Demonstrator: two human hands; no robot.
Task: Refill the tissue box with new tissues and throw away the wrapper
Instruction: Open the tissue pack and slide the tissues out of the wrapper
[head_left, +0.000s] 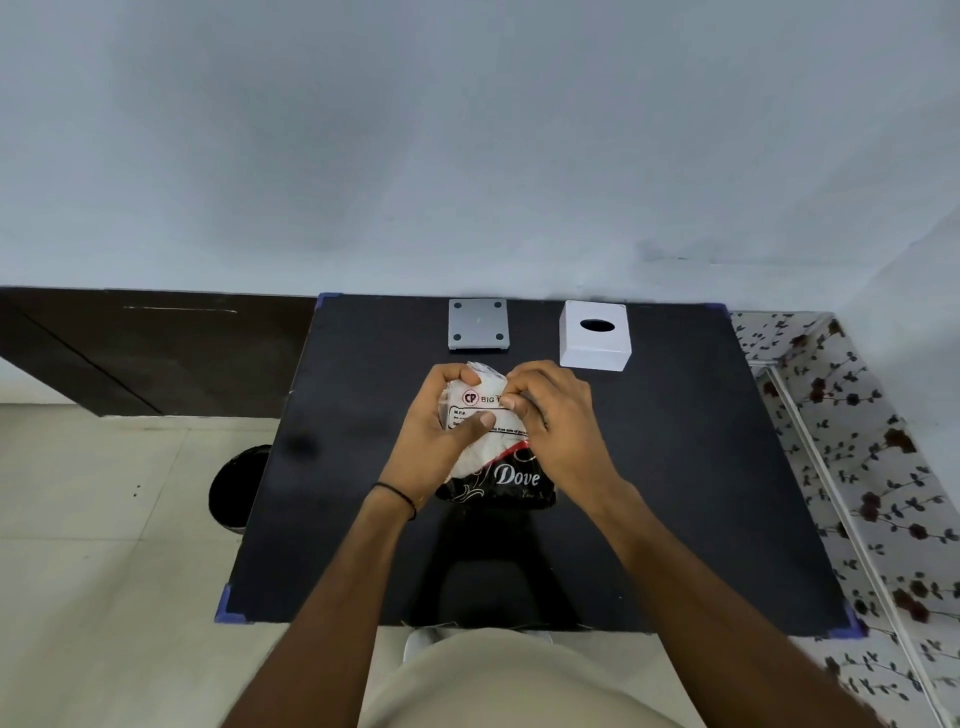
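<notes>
- Item: tissue pack (485, 426), white tissues in a clear printed wrapper, lower end black with the word "Dove". I hold it over the middle of the black table (675, 493); whether its lower end rests on the surface I cannot tell.
- Left hand (441, 431): curled round the pack's left side, thumb pressed across the printed label, fingers wrapped behind the top. Closed on the pack.
- Right hand (550, 421): fingertips bunched and pinching the wrapper film at the pack's upper right edge, by the label.
- Key relation: the pack's long axis runs away from me, black end nearest my body, the white end farthest. Both hands meet at that far end, so I judge the tear starts there, the left bracing and the right pulling.
- Tissue box (595, 338): white cube, dark oval slot on top, at the far right of the table, just beyond my right hand and apart from it. The right hand is the nearer one.
- Grey plate (478, 325): square, four dark corner pads, lying flat to the left of the box; probably the box's base, though I cannot confirm.
- Bin (234, 488): dark, round, on the floor left of the table; likely where the wrapper goes.
- Stage, by my estimate: wrapper not yet open, box unfilled.
</notes>
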